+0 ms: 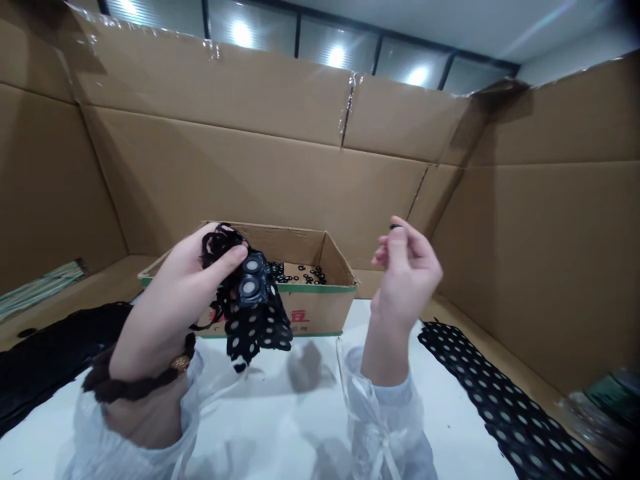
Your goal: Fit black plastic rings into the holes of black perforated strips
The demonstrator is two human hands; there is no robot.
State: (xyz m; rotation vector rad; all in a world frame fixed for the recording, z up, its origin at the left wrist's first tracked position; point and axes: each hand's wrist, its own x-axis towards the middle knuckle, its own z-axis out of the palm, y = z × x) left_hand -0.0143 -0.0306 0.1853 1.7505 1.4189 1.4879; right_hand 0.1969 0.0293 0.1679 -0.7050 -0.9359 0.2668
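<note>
Head view: left hand (175, 293) pinches a limp black perforated strip (253, 313), raised above the cardboard box (310, 303) of small black rings (300, 272). Right hand (407, 270) nips one tiny ring (395, 227) at its fingertips. The strip looks light, floppy, and best held near its top; the ring seems easily dropped.

The left hand (175, 293) is raised, thumb pressed forward, fingers curled closed. The right hand (407, 270) is lifted beside it, fingertips (395, 230) pinched together, wrist upright.

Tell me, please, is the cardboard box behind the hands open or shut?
Open: the cardboard box has no lid over it, and small black rings show inside.
</note>
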